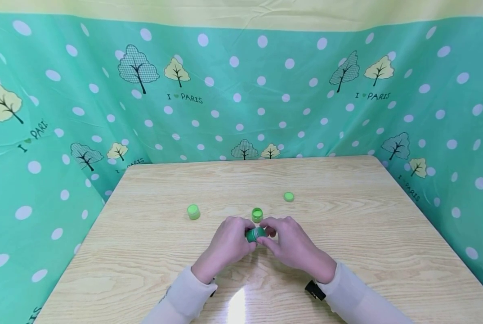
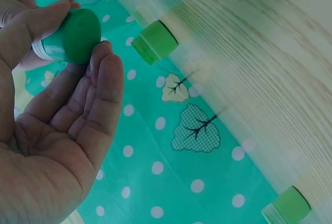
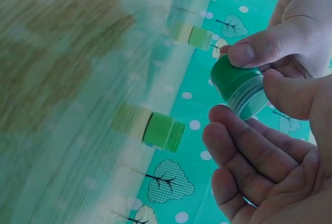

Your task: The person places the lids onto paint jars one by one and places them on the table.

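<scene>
My left hand (image 1: 233,238) grips a small dark green jar (image 2: 78,37) by its rounded green end, thumb on one side and fingers on the other. The jar's other end is clear and ribbed, tilted toward my right hand (image 1: 290,240). In the right wrist view, the right thumb (image 3: 290,94) and a fingertip lie on either side of that clear end and pinch it. Just beyond the hands a light green jar (image 1: 257,215) stands on the table, a rim showing round its top.
Another light green jar (image 1: 193,211) stands farther left on the wooden table (image 1: 326,180). A low, round light green piece (image 1: 288,196) lies at the back right. A teal dotted curtain (image 1: 261,112) hangs behind and on both sides.
</scene>
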A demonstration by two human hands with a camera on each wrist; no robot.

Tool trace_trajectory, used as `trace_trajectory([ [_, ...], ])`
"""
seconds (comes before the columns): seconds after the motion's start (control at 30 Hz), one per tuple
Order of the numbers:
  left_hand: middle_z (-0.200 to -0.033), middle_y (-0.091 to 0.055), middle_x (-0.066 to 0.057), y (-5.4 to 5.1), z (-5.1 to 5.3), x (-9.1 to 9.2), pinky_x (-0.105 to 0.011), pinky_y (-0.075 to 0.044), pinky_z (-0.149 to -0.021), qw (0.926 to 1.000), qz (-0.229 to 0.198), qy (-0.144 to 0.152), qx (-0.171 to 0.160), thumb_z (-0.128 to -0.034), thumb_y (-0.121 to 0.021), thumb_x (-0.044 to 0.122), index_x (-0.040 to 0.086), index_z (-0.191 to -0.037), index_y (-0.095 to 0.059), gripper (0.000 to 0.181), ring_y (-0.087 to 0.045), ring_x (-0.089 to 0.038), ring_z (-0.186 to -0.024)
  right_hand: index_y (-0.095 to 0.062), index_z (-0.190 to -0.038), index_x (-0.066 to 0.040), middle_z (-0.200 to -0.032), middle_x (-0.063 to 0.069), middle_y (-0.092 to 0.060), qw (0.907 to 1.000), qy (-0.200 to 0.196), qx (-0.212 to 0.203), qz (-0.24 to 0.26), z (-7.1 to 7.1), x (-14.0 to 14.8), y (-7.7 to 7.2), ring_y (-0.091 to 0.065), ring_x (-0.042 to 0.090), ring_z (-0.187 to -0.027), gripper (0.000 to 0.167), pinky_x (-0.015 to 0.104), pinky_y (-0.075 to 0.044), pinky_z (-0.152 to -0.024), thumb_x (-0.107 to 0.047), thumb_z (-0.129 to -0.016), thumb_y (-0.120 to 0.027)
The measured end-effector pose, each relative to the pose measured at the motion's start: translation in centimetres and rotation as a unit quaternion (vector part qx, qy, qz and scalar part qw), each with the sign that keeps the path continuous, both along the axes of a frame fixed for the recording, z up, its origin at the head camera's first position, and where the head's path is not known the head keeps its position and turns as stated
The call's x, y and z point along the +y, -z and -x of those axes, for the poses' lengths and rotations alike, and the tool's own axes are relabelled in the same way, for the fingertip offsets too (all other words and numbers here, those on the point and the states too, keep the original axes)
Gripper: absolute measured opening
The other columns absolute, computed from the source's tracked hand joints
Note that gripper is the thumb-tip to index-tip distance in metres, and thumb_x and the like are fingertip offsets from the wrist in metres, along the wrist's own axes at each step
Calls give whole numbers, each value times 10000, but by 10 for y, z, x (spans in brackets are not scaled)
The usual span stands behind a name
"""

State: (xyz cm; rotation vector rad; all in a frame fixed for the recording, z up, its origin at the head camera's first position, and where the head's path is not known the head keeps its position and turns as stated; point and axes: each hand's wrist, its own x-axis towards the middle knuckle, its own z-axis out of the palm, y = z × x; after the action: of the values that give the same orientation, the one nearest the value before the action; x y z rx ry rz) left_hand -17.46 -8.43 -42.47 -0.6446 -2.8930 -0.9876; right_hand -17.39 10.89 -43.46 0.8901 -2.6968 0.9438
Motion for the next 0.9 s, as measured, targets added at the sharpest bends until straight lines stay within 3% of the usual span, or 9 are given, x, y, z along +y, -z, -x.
trace_trajectory([
  [0.13, -721, -651, 51, 0, 0, 0, -211, -461, -557, 10000, -39, 18, -79, -776, -862, 64, 92, -853, -763, 129, -517, -48, -614, -731, -1069, -83, -788, -113, -708, 10000, 35, -47, -32, 0, 0, 0, -562, -1, -704, 270, 293, -458, -729, -251, -879, -826],
  [0.3, -710, -643, 46, 0, -1, 0, -214, -456, -553, 10000, -27, 25, -60, -773, -878, 85, 100, -837, -753, 141, -513, -55, -608, -720, -1152, -48, -799, -82, -697, 9998, -19, -202, -52, 0, 2, -2, -602, 42, -744, 391, 282, -515, -726, -286, -865, -839],
  [0.5, -730, -658, 60, 0, -1, 1, -220, -482, -586, 10000, -11, 77, -52, -751, -896, 74, 99, -837, -756, 165, -541, -55, -628, -684, -1270, -61, -1000, -4, -742, 9997, -256, -33, 15, 0, 3, -3, -652, 131, -834, 514, 336, -502, -787, -184, -811, -881],
  [0.67, -728, -662, 61, 0, -1, 1, -225, -484, -592, 10000, 33, 78, -7, -749, -882, 50, 108, -821, -745, 165, -543, -56, -632, -715, -1232, -122, -1122, -41, -745, 9987, -465, 148, 128, 2, 3, -2, -660, 138, -841, 477, 340, -472, -796, -44, -788, -868],
  [0.9, -731, -668, 59, -1, -1, 0, -218, -485, -585, 10000, 28, 79, -37, -755, -878, 53, 99, -848, -761, 156, -545, -50, -629, -738, -1188, -103, -1020, -59, -750, 9993, -368, 48, 78, 0, 3, -4, -658, 162, -824, 404, 324, -457, -778, -70, -805, -861],
])
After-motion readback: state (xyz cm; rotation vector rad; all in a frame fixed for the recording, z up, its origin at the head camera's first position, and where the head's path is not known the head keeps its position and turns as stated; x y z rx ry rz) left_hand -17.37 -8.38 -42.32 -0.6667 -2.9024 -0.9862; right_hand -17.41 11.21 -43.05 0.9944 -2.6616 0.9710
